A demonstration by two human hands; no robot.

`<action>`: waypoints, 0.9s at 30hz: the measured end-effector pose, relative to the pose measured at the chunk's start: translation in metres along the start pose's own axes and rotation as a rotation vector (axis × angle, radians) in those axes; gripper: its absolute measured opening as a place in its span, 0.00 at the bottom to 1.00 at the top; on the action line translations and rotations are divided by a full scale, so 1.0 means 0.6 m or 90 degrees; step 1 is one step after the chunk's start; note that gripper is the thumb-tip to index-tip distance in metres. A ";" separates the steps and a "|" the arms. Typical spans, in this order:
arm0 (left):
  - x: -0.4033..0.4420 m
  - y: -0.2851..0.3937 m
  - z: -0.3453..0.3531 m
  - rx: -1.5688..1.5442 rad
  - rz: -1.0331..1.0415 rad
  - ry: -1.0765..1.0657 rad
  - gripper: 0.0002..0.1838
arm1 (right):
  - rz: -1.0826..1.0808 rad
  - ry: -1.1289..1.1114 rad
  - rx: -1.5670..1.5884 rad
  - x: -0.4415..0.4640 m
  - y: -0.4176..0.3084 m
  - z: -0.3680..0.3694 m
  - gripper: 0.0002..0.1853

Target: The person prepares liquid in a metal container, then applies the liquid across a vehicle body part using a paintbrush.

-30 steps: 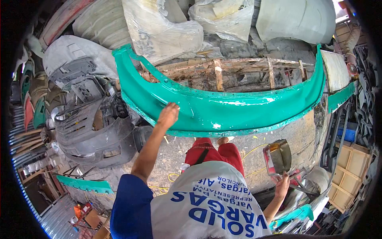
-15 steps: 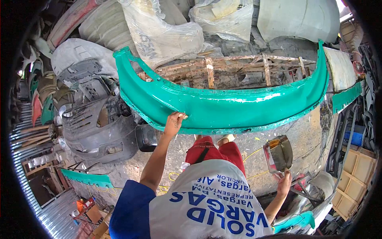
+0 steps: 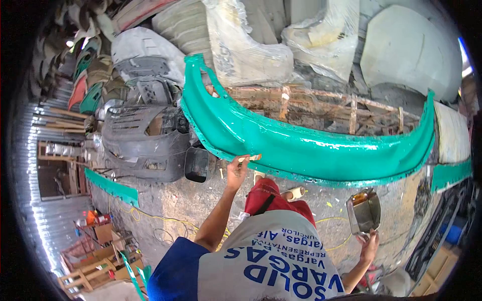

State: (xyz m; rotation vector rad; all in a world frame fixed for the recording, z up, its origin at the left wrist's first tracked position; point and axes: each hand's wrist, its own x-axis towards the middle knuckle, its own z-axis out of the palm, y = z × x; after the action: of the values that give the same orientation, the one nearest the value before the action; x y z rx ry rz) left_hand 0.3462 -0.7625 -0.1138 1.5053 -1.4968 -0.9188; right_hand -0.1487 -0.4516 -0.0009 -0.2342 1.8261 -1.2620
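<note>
My left hand [image 3: 237,174] is easing down a glossy, curved green panel [image 3: 306,145], fingers pinching a pale tool [image 3: 249,158]. My right hand [image 3: 369,245] is gripping an amber-streaked boxy container [image 3: 364,213].

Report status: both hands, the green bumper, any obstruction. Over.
Left hand holds small tool at near edge of green bumper. Right hand holds open container, apart from bumper. Yellow cord on floor, possible trip hazard.

The white shirt [image 3: 211,273] carries blue print, upside down in the view: "SOLID" and "VARGAS" in large letters, and, nearer the hem, smaller lines reading "Vargas, PM", "REPRESENTATIVE", "argas, Alf" and "UNCILOR", the last two cut short. Markings on the plastic wrap [image 3: 241,50] are too unclear to read.
</note>
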 end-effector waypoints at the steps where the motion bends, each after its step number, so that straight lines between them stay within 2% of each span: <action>1: -0.001 -0.011 -0.016 -0.022 -0.040 0.034 0.11 | -0.006 -0.017 0.000 0.004 -0.001 -0.005 0.29; 2: -0.002 -0.023 -0.033 -0.020 -0.102 0.035 0.12 | -0.007 -0.019 -0.003 0.007 0.001 -0.011 0.30; 3: -0.004 -0.018 -0.049 -0.018 -0.098 0.051 0.12 | -0.010 -0.020 -0.006 0.008 -0.003 -0.012 0.30; 5: -0.004 -0.003 -0.072 -0.237 -0.211 0.077 0.13 | -0.043 -0.010 -0.020 0.008 -0.021 0.005 0.32; 7: -0.006 -0.026 -0.081 -0.261 -0.208 0.106 0.13 | 0.003 -0.055 -0.101 0.014 -0.038 0.012 0.34; 9: -0.008 -0.029 -0.094 -0.475 -0.305 0.104 0.14 | -0.003 -0.069 -0.108 0.020 -0.047 0.034 0.36; 10: -0.008 -0.022 -0.094 -0.513 -0.350 0.108 0.15 | -0.007 -0.081 -0.108 0.023 -0.053 0.051 0.36; 13: 0.003 0.006 -0.102 -0.619 -0.362 0.080 0.16 | -0.018 -0.112 -0.110 0.013 -0.084 0.110 0.37; 17: 0.059 -0.002 -0.150 -0.640 -0.333 0.118 0.17 | -0.003 -0.158 -0.078 0.017 -0.082 0.180 0.35; 27: 0.276 -0.061 -0.349 -0.689 -0.251 0.121 0.15 | -0.011 -0.056 -0.044 -0.076 -0.055 0.358 0.30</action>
State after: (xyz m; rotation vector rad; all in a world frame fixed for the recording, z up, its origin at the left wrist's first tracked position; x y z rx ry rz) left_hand 0.5573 -0.9187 -0.0537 0.9962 -0.3701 -1.4393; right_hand 0.0277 -0.5829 0.0305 -0.3388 1.7974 -1.1824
